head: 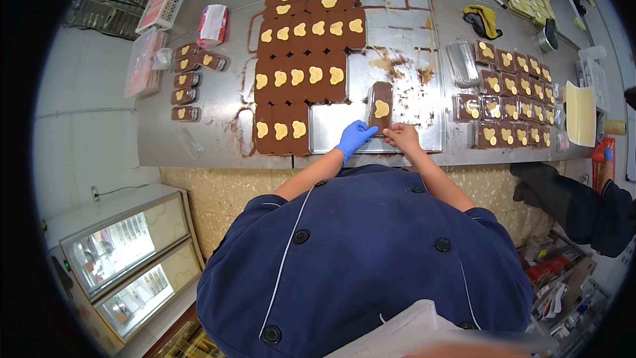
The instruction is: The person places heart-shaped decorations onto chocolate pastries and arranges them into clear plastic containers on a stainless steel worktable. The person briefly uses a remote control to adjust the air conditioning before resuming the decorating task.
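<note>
A long rectangular chocolate dessert tub [381,122], dusted brown on top with a bear-head-shaped biscuit [381,109] on it, lies lengthwise before me on a metal tray [333,132]. My left hand [357,136], in a blue glove, grips the tub's near left corner. Bare fingers of my right hand [403,137] pinch its near right corner. To the left, rows of similar brown-dusted desserts [300,92] stand packed side by side, each with a pale bear biscuit. Brown powder and smears mark the tray's right half.
Lidded desserts [509,83] stand in rows at right, beside stacked clear plastic lids [462,64]. A yellow-and-grey cloth [484,21] lies behind them. At left are several small desserts [185,94] and a tissue pack [212,26]. Another person [581,209] is at far right.
</note>
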Motion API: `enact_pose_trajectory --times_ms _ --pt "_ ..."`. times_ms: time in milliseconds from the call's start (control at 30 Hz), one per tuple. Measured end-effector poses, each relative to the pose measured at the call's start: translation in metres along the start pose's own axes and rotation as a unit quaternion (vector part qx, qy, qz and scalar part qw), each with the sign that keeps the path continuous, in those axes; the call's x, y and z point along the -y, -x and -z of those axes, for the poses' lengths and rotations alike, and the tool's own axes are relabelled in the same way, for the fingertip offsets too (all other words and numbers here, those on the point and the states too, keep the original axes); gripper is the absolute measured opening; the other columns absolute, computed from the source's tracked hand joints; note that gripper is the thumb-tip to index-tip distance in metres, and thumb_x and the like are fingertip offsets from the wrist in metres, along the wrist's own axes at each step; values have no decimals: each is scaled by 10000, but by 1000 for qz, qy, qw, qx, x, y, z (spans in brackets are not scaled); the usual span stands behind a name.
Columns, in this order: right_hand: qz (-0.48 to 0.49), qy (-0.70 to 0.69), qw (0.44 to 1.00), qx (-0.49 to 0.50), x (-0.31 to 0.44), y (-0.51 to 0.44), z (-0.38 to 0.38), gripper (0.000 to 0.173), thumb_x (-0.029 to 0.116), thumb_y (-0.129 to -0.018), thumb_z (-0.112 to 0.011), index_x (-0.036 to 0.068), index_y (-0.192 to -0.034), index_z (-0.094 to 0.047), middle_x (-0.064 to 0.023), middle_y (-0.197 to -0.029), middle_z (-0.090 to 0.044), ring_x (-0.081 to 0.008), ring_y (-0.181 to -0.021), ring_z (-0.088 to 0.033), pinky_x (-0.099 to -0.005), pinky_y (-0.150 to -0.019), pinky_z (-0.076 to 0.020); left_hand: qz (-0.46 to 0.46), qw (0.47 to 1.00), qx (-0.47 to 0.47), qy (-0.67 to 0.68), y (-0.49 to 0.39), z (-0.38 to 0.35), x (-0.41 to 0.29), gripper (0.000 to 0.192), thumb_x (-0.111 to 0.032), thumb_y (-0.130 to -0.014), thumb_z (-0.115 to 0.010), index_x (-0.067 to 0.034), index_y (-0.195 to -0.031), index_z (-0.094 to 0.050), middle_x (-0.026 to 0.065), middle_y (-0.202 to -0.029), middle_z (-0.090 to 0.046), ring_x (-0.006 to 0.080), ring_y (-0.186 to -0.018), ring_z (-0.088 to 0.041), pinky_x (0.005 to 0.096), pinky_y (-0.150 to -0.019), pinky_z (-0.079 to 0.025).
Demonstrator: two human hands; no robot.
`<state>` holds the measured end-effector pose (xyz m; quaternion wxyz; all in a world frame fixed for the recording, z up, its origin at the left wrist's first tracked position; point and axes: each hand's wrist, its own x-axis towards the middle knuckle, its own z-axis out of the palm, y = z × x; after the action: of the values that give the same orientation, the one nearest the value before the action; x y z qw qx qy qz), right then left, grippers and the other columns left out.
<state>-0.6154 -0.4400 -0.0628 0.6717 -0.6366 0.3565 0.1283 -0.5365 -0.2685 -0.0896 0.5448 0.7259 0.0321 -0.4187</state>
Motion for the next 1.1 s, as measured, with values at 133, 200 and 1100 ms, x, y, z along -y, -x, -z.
enact_pose_trajectory --times_ms 133,200,1100 --pt "-2 69 997 16 12 3 6 389 199 -810 -749 -87 -1029 -601 -118 -799 -686 -130 -633 -668 -222 -521 -501 40 999 9 -11 7 0 -10 497 -411 -789 -758 2 -969 -547 75 -791 -617 126 -661 -606 249 -584 -491" --pt "15 175 985 1 28 1 11 429 250 -825 -730 -75 -1074 -600 -118 -837 -685 -140 -656 -669 -245 -545 -501 49 998 18 -24 12 3 -17 533 -436 -793 -745 5 -1010 -540 84 -828 -621 134 -688 -613 261 -600 -497" --pt "165 277 943 -86 95 -99 12 295 389 -768 -699 137 -918 -729 -94 -931 -703 -272 -873 -667 -376 -769 -525 72 982 144 102 26 -2 -15 434 -289 -978 -515 -2 -1281 -397 132 -1229 -572 244 -1061 -625 288 -778 -502"
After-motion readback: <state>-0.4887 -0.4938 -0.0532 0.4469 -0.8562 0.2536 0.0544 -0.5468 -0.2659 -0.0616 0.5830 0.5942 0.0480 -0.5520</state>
